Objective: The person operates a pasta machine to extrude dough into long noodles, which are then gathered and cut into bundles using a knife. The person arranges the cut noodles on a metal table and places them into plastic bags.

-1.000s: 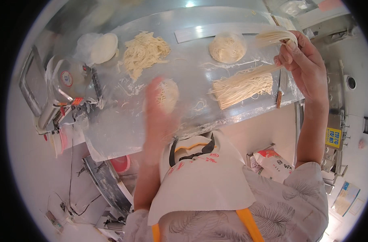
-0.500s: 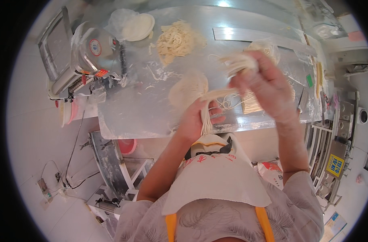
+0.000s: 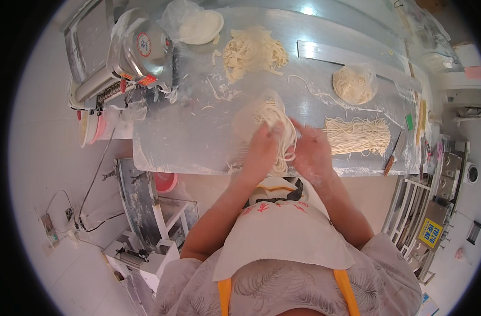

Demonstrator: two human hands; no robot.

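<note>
A bundle of pale fresh noodles point(image 3: 286, 134) hangs in front of my body at the table's near edge, between my two hands. My left hand point(image 3: 262, 150) is closed round its left side. Against the right side, my right hand point(image 3: 311, 151) grips the strands with bent fingers, slightly blurred. A thin clear plastic bag point(image 3: 270, 97) shows just beyond the bundle; whether the noodles are inside it is unclear. To the right of my right hand lies a neat block of cut noodles point(image 3: 357, 136), and behind that a clear bag of coiled noodles point(image 3: 355, 84).
Floured metal table point(image 3: 185, 134). At left stands a metal dough-rolling machine point(image 3: 138, 47). Farther back are a pile of wide dough strips point(image 3: 255, 51), round white wrappers point(image 3: 201, 27) and a long metal bar point(image 3: 351, 57). A knife point(image 3: 392, 156) lies at the right.
My right hand came down from above the block of noodles and in to my left hand. The noodles it lifted now join the bundle. The view has shifted a little.
</note>
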